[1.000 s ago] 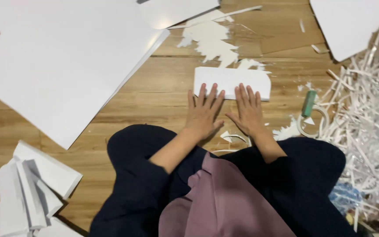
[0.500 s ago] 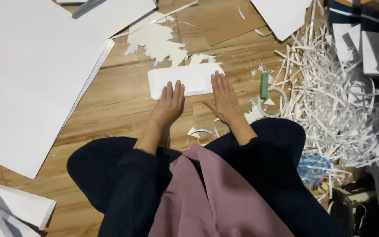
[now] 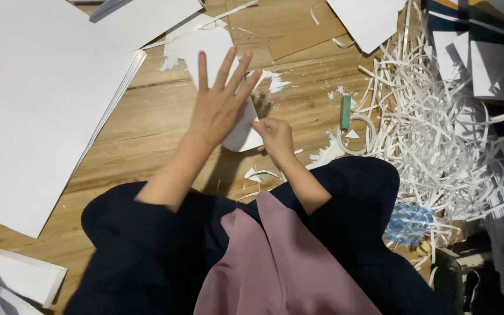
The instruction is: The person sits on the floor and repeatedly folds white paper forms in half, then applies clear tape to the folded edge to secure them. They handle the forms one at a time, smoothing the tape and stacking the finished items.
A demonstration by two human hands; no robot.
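Note:
My left hand is lifted over the wooden floor with its fingers spread wide and nothing in its grasp. Beneath its palm shows part of a folded white paper piece, tilted up off the floor. My right hand pinches that piece at its right edge with closed fingertips. Both forearms reach out from dark blue sleeves over my lap. Most of the paper piece is hidden behind my left hand.
A stack of large white sheets covers the left. Torn white scraps lie beyond my hands. A green cutter and a tape roll lie right of them, beside a heap of shredded paper strips. Folded white pieces sit bottom left.
Both hands lay flat on the folded paper before. Now my left hand has lifted with fingers spread, and my right hand has pinched the paper's edge and raised it. The view shifted.

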